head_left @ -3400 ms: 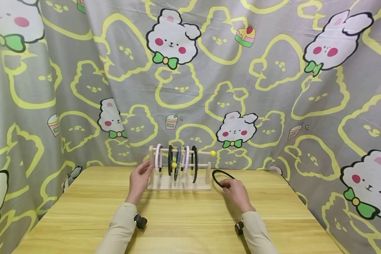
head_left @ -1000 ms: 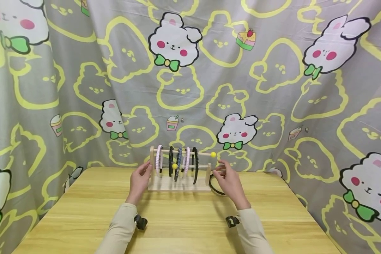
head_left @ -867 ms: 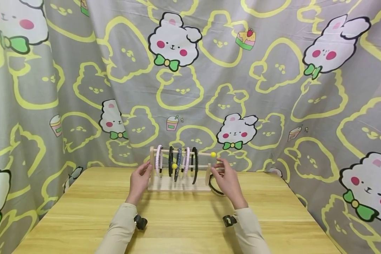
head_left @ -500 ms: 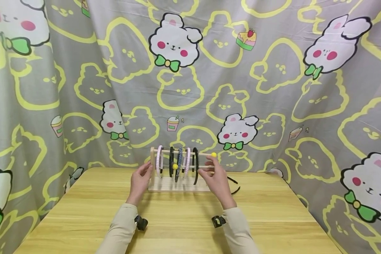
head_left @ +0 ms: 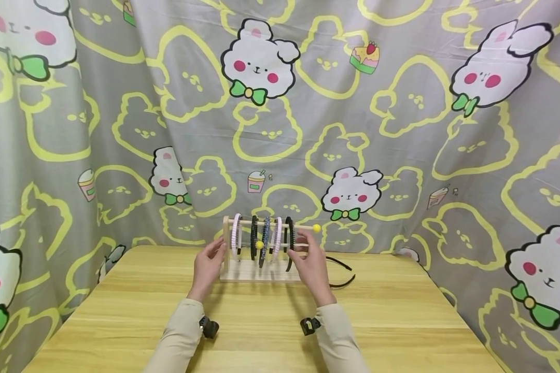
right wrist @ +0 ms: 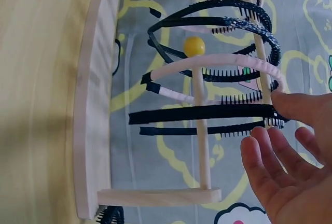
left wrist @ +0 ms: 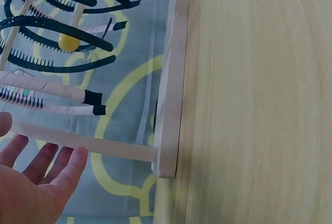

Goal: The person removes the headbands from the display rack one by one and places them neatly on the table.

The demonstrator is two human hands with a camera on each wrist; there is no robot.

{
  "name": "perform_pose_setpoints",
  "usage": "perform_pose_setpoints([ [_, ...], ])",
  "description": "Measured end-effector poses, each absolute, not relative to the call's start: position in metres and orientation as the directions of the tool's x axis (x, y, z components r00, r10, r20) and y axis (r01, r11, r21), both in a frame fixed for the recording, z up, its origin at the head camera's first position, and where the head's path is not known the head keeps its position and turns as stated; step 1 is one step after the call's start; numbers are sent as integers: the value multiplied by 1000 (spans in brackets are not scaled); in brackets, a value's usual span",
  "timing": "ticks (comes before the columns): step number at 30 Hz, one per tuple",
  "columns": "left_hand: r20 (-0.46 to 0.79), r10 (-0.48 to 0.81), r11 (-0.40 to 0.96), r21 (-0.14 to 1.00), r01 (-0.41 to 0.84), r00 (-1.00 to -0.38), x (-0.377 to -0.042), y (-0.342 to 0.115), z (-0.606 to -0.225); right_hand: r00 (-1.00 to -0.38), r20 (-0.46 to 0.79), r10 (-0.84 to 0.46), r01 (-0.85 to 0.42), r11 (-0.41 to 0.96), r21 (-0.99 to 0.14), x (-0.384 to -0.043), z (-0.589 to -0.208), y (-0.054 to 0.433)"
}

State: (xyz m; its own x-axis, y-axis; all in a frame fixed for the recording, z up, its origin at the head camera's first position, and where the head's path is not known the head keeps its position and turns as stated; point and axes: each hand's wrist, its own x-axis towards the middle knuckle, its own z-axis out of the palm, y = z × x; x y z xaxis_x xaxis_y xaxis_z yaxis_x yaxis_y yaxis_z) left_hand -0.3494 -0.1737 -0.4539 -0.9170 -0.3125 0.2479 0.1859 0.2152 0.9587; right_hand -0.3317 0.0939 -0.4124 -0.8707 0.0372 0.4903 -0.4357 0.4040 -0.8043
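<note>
Five headbands (head_left: 277, 238) hang, frame centre; a loose headband (head_left: 343, 286) lies unhung, centre right. My left hand (head_left: 208, 268) pinches the rack (head_left: 256, 277); I cannot tell my right hand's (head_left: 311, 267) grip.

wooden rack (head_left: 248, 275): upright | black headband (right wrist: 223, 112): hanging, rightmost of five

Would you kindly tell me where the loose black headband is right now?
In the head view, the loose black headband lies on the table right of the rack, partly behind the right hand.
</note>
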Motion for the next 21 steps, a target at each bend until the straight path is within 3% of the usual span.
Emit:
perform_pose_setpoints([
  [21,243,-301,202,961,188,-922,-350,-174,-454,-866,497,44,-433,430,-792,-327,-408,97],
])
